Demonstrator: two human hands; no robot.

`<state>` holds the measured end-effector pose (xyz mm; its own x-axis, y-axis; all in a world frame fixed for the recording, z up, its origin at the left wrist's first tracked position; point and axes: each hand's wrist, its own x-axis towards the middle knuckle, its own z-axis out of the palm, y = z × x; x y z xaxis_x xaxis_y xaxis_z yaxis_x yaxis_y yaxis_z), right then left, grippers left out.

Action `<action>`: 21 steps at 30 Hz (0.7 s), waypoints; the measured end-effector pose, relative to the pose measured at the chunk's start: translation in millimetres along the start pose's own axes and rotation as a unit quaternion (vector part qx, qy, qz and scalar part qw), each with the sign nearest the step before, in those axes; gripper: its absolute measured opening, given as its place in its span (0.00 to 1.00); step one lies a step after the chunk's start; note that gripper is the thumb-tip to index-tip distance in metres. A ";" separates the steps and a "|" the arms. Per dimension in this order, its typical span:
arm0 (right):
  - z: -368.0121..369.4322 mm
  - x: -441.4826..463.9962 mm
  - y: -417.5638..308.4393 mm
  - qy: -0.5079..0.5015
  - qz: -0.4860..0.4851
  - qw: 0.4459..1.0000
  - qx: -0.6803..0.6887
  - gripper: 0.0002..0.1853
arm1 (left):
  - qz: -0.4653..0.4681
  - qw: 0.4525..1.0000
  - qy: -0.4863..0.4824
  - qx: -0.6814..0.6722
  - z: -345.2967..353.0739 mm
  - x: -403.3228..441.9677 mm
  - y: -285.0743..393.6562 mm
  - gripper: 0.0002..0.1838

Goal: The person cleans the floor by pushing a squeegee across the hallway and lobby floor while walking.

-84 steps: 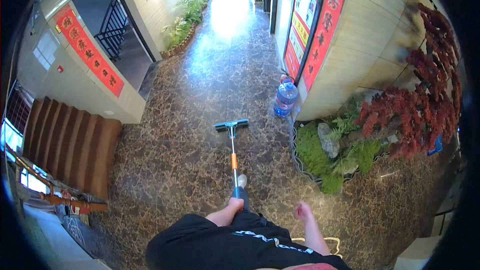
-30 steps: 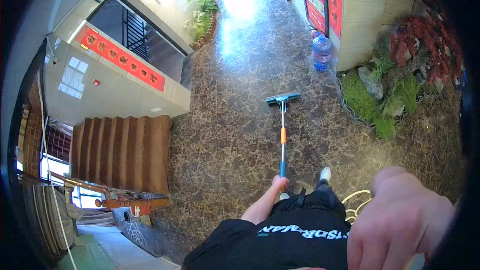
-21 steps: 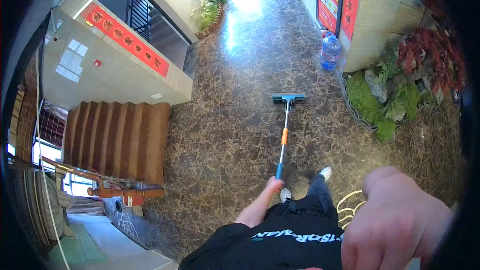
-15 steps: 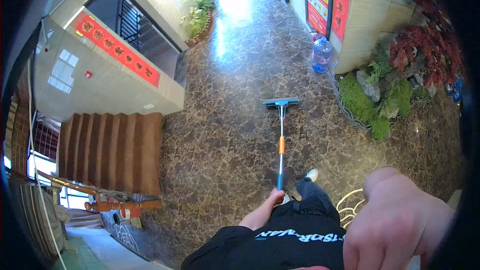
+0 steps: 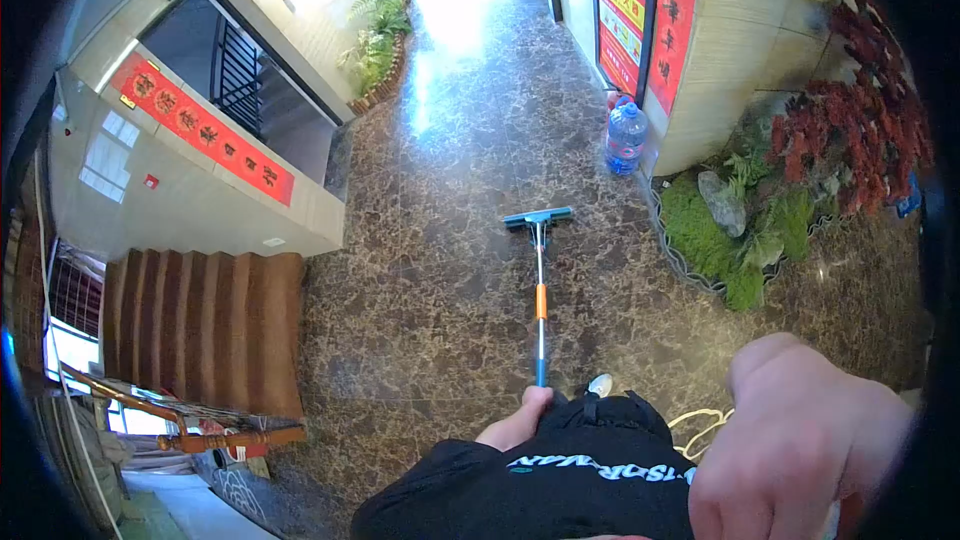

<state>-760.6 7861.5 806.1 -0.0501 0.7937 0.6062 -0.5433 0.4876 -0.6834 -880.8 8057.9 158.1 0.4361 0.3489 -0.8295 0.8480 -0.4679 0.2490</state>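
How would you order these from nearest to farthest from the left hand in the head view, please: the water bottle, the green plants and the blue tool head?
1. Blue tool head: ahead, at the far end of the pole held in the left hand.
2. Water bottle: farther ahead, to the right.
3. Green plants: farthest ahead, to the left.

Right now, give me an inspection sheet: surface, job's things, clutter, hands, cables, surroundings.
Surface: glossy brown marbled floor.
Job's things: blue, silver and orange T-shaped floor wiper, pointing away from the wearer.
Clutter: clear blue-tinted plastic water jug, upright near the right-hand wall.
Hands: left hand grips the wiper's near end; right hand looms near the camera, grip unclear.
Cables: unsure; cream curved lines may be cord or floor pattern.
Surroundings: brown striped stairs, red-leaved plant.
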 end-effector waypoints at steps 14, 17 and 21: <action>-210.9 -16.9 -90.4 0.014 -0.004 1.000 0.015 0.17 | 0.043 0.998 0.049 0.024 -73.8 97.8 189.8 0.15; -283.2 -17.4 -111.9 0.013 0.001 1.000 -0.023 0.15 | 0.041 0.999 0.034 0.006 -112.9 133.6 256.5 0.14; -365.9 -19.3 -124.8 0.134 -0.154 0.971 -0.122 0.14 | 0.054 0.997 -0.041 -0.030 -182.7 147.5 337.3 0.13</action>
<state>-385.2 7918.3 730.8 0.3205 0.6466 0.6923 -0.2809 0.7628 -0.5824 -475.5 8099.9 211.1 0.5024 0.2299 -0.8335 0.8145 -0.4492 0.3671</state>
